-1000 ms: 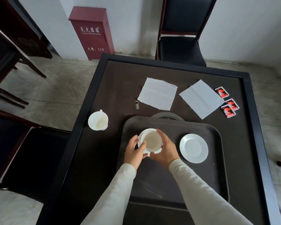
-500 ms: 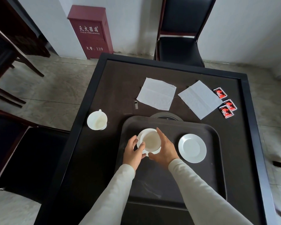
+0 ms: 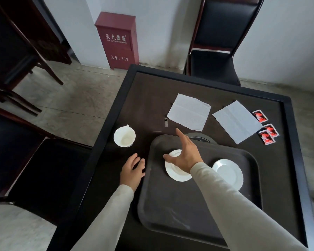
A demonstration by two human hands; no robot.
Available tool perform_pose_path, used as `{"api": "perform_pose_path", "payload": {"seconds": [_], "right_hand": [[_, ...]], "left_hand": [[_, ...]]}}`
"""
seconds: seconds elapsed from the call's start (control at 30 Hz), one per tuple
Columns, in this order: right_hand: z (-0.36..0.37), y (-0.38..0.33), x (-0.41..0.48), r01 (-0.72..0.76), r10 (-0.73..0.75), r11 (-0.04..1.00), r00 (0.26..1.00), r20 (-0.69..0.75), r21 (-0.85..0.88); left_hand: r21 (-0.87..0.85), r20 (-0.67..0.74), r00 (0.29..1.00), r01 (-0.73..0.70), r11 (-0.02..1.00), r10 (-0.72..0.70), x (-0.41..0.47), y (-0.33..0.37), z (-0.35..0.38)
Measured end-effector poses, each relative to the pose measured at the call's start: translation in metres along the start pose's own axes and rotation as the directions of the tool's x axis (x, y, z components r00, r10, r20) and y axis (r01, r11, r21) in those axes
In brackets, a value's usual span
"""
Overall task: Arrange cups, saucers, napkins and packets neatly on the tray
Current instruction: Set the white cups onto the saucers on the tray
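A dark tray (image 3: pixel 170 205) lies on the black table. On its left part stands a white saucer (image 3: pixel 178 173) with a white cup (image 3: pixel 174 154) on it, mostly hidden under my right hand (image 3: pixel 186 154). That hand hovers open, fingers spread and pointing up-left. My left hand (image 3: pixel 132 169) rests open on the table just left of the tray. An empty saucer (image 3: pixel 227 173) sits on the tray's right part. A second cup (image 3: pixel 124 136) stands on the table at the left edge. Two napkins (image 3: pixel 188 112) (image 3: pixel 237 122) and three red packets (image 3: pixel 266 131) lie beyond the tray.
A round dark disc (image 3: pixel 199 138) peeks out behind the tray. A small metal piece (image 3: pixel 165 121) lies near the left napkin. A black chair (image 3: pixel 214 66) stands at the table's far side, another chair (image 3: pixel 34 169) at the left, a red cabinet (image 3: pixel 118 40) by the wall.
Both hands have let go of the cup on the saucer. My left hand moved left off the tray onto the table. My right hand opened and stretched up-left over the cup.
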State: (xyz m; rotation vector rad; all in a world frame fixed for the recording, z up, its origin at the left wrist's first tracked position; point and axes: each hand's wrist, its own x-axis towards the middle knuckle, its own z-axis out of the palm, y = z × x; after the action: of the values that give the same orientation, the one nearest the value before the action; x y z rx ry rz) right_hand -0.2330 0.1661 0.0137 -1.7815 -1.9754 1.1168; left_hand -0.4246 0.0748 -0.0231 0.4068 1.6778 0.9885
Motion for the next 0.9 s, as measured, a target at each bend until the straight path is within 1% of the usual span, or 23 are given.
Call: {"api": "perform_pose_path", "payload": {"seconds": [0.17, 0.33, 0.53, 0.67, 0.9], "right_hand": [[0.023, -0.038, 0.03, 0.079, -0.069, 0.994, 0.989, 0.128, -0.081], [0.049, -0.065, 0.059, 0.114, -0.072, 0.982, 0.964, 0.257, -0.15], [0.075, -0.09, 0.09, 0.17, -0.09, 0.962, 0.936, 0.341, -0.212], [0.087, -0.103, 0.106, 0.245, -0.138, 0.941, 0.908, 0.397, -0.234], [0.104, -0.104, 0.118, 0.312, -0.154, 0.906, 0.873, 0.462, -0.287]], "left_hand": [[-0.048, -0.085, 0.995, -0.045, 0.998, 0.041, 0.017, 0.018, -0.033], [-0.059, -0.1, 0.993, -0.072, 0.996, 0.066, 0.033, 0.036, -0.046], [-0.034, -0.101, 0.992, -0.079, 0.996, 0.075, 0.047, 0.041, -0.047], [-0.056, -0.093, 0.995, -0.045, 0.997, 0.039, 0.053, 0.037, -0.046], [-0.023, -0.092, 0.995, -0.024, 0.999, 0.022, 0.065, 0.03, -0.047]]}}
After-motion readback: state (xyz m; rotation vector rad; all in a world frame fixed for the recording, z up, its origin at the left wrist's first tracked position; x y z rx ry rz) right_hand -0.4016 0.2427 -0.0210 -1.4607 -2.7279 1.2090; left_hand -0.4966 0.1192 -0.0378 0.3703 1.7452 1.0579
